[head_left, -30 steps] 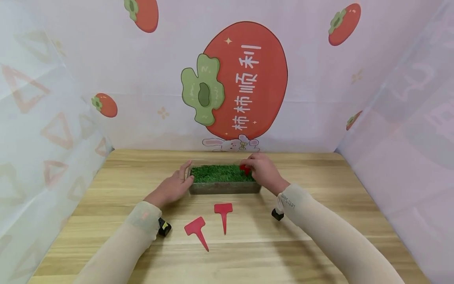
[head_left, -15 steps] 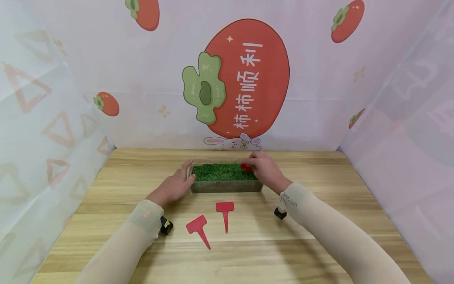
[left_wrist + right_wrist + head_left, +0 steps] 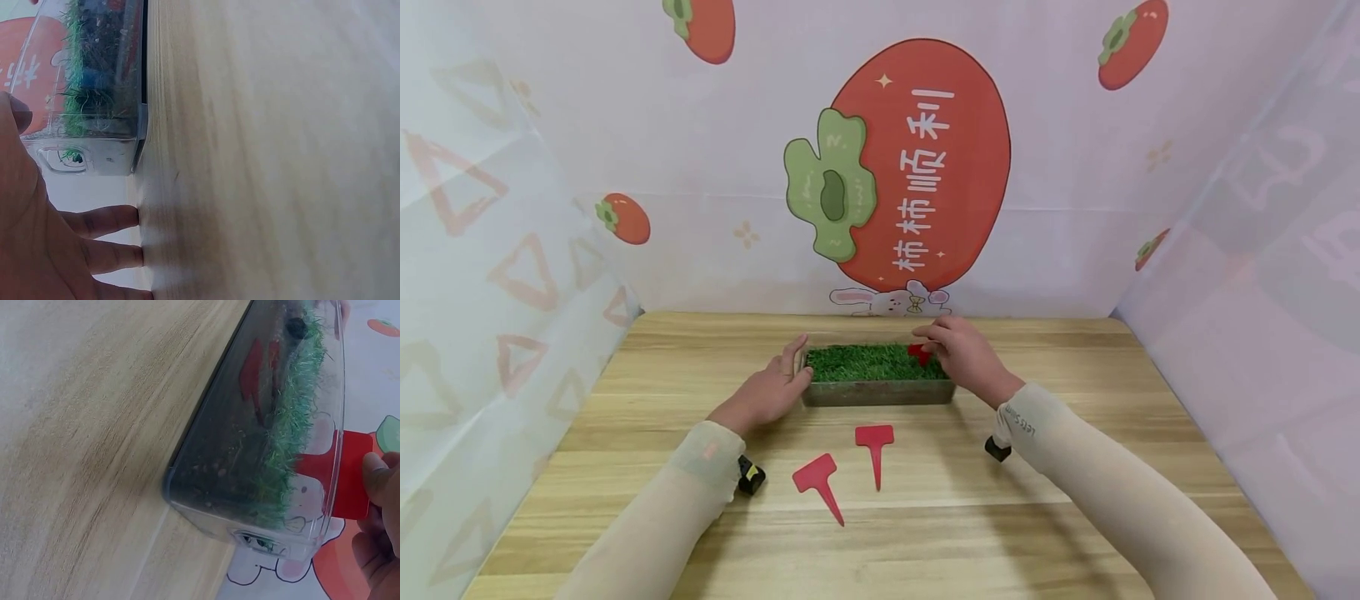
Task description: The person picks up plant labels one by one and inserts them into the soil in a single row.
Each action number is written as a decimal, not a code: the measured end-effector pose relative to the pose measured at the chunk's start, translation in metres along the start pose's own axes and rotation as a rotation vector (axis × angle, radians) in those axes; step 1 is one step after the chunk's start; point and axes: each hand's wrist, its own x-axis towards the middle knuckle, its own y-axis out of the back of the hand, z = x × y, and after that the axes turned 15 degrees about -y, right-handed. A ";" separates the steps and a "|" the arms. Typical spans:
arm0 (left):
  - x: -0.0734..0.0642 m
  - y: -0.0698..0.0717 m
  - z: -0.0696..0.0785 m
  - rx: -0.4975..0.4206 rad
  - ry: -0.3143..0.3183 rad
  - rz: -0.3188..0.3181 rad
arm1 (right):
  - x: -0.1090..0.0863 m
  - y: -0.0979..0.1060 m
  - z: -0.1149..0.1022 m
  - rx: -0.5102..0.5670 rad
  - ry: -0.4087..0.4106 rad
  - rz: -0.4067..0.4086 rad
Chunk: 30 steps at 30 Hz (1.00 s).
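A clear plastic box (image 3: 880, 393) filled with dark soil and green grass (image 3: 865, 362) stands at the middle back of the table. My left hand (image 3: 767, 395) holds its left end between thumb and index finger; its other fingers stretch down to the tabletop in the left wrist view. A red T-shaped plant label (image 3: 350, 475) stands upright in the grass near the right end. At its top edge is the thumb of my right hand (image 3: 966, 358), while the index finger is raised above it. Two more red plant labels (image 3: 875, 437) (image 3: 816, 473) lie in front.
The wooden table (image 3: 1075, 467) is backed by a pale sheet (image 3: 1045, 250) printed with persimmons, with sheets at both sides. Small black cameras (image 3: 750, 477) (image 3: 997, 448) sit at the wrists. Reflections of the labels show in the box's front wall.
My right hand has shifted slightly right, and its index finger has lifted from the upright plant label, which stays in place. My left hand keeps its hold on the box.
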 end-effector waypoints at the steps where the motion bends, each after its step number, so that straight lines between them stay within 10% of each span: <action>1: 0.000 0.000 0.000 0.001 0.001 0.000 | 0.000 0.000 0.000 0.000 -0.001 -0.001; 30: 0.000 0.000 0.001 0.023 -0.012 0.010 | -0.002 0.000 0.000 -0.011 -0.030 -0.016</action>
